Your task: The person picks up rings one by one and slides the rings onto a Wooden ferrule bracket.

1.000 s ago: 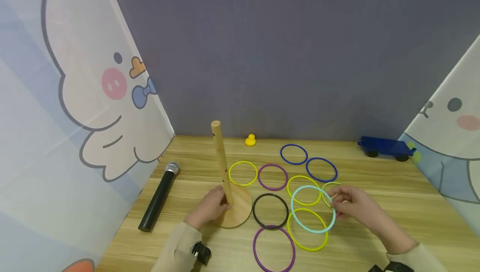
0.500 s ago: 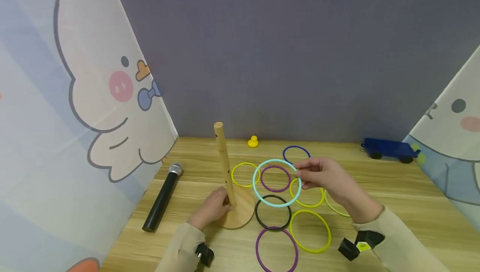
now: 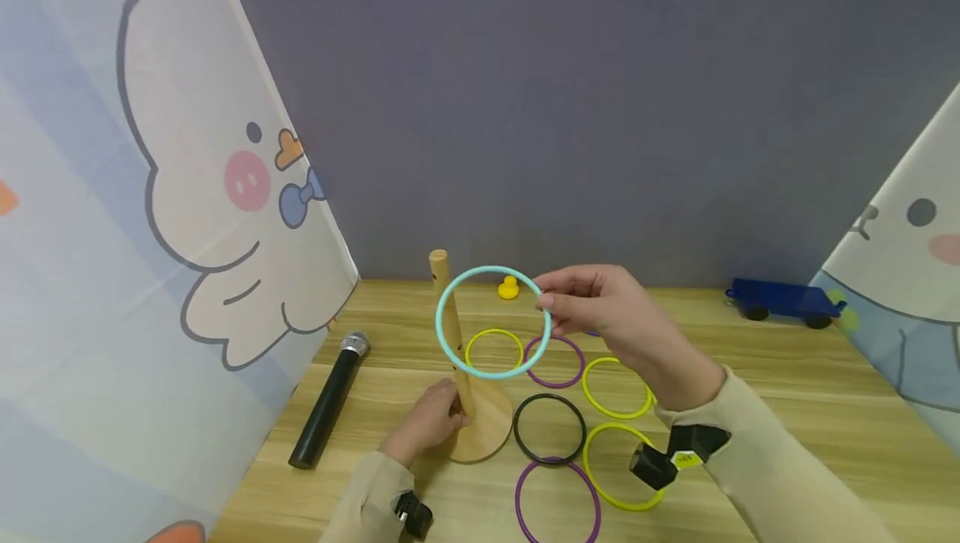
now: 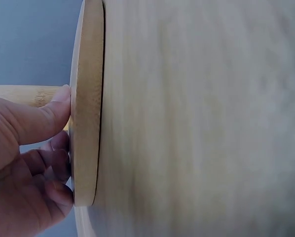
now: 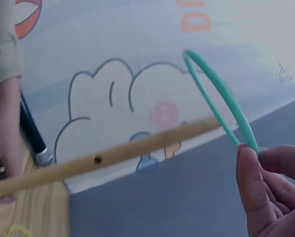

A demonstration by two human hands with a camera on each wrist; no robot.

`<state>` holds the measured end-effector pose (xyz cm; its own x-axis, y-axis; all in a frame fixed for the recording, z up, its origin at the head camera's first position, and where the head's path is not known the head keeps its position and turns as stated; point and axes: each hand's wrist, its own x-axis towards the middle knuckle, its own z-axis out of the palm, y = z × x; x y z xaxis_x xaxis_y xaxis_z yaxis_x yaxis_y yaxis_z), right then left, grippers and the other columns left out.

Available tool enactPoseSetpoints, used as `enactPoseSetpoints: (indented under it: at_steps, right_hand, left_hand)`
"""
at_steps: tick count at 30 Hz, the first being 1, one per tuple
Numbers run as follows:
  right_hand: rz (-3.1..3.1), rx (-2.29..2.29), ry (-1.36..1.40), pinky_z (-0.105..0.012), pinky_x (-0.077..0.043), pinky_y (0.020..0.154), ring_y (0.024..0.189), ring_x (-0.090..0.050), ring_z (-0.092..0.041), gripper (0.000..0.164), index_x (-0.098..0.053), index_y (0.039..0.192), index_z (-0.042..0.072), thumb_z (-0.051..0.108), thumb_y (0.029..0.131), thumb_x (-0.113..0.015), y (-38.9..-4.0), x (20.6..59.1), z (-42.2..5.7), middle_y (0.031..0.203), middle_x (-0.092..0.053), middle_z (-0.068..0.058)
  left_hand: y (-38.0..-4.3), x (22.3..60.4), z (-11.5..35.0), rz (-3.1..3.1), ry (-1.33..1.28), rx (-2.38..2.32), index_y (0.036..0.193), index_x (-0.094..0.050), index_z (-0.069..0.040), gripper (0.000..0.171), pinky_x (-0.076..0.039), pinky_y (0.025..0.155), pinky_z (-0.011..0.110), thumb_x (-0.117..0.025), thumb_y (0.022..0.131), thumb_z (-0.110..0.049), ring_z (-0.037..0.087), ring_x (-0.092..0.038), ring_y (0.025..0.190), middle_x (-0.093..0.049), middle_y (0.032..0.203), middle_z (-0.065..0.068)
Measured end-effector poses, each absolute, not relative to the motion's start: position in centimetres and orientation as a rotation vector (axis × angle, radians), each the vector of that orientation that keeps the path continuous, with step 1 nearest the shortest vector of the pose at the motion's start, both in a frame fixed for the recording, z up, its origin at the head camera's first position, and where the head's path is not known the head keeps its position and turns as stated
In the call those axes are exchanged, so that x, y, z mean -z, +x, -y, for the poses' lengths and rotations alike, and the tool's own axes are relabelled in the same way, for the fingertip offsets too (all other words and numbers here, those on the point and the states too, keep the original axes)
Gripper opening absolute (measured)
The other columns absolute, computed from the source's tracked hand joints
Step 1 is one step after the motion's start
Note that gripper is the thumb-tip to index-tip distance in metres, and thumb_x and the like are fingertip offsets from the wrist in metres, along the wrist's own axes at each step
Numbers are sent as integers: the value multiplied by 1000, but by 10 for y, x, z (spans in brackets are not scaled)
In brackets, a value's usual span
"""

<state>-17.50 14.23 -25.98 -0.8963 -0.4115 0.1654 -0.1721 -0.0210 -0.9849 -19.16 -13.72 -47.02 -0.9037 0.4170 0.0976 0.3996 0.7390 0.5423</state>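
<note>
My right hand [image 3: 611,314] pinches a light blue plastic ring [image 3: 491,376] by its right edge, between thumb and fingers. The ring is raised and tilted, overlapping the upper part of an upright wooden post [image 3: 439,262] in the head view. In the right wrist view the ring [image 5: 227,96] appears right at the post's tip. At the foot of the post, my left hand [image 3: 427,422] grips the stand just above its round wooden base [image 3: 491,426]. The left wrist view has the thumb against the post [image 4: 24,93], with the fingers curled near the base [image 4: 88,98].
Rings lie right of the stand: a black ring [image 3: 516,429], a purple ring [image 3: 555,386], a yellow ring [image 3: 495,331] and several others. A microphone [image 3: 326,410] lies at left. Behind are a yellow rubber duck [image 3: 508,289] and a blue toy wagon [image 3: 783,300].
My right hand has carried the light blue ring up and leftward, from over the yellow rings at right to the upper post. My left hand keeps its grip at the foot of the stand.
</note>
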Motion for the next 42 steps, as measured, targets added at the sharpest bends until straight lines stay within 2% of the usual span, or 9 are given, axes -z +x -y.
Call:
enactPoseSetpoints:
  at_steps: [8, 16, 24, 33, 38, 42]
  right_hand:
    - [-1969, 2217, -610, -32, -57, 68, 69, -66, -15, 26, -65, 115, -8, 1, 90, -67, -179, 240, -108, 88, -71, -8]
    - [-1958, 2278, -468, -30, -57, 70, 68, -66, -14, 27, -63, 116, -9, 1, 91, -66, -188, 243, -97, 85, -69, -7]
    - [-1961, 2213, -353, -29, -57, 68, 66, -66, -14, 29, -61, 117, -12, 0, 91, -65, -193, 272, -95, 84, -68, -6]
    - [-1967, 2130, -283, -26, -56, 63, 63, -64, -13, 27, -60, 116, -15, -3, 92, -62, -198, 325, -97, 79, -67, -5]
    - [-2009, 2053, -206, -28, -56, 64, 63, -65, -14, 27, -62, 116, -13, 0, 92, -63, -198, 353, -101, 81, -68, -6]
    - [-2017, 2027, -140, -30, -57, 67, 63, -65, -14, 26, -62, 115, -12, 0, 92, -64, -199, 377, -104, 82, -68, -7]
  left_hand:
    - [-189, 471, 138, -2909, 688, -930, 89, -63, -7, 18, -42, 69, 31, -78, 80, -8, 14, -46, 78, -50, 84, -1]
    - [-190, 472, 137, -2922, 695, -940, 89, -64, -8, 18, -42, 70, 31, -79, 79, -7, 14, -47, 78, -51, 83, -2]
    - [-188, 472, 136, -2934, 710, -920, 89, -63, -8, 18, -42, 72, 32, -78, 79, -7, 15, -47, 79, -51, 84, -1]
    - [-182, 472, 138, -2967, 685, -864, 97, -64, -8, 21, -44, 77, 36, -77, 81, -10, 18, -49, 86, -51, 90, -1]
    - [-179, 469, 141, -2956, 664, -908, 113, -65, -1, 41, -44, 89, 46, -81, 78, -14, 29, -53, 104, -57, 109, 9]
    - [-175, 466, 146, -2959, 599, -902, 129, -57, 3, 71, -45, 85, 47, -87, 71, -26, 29, -48, 101, -51, 111, 12]
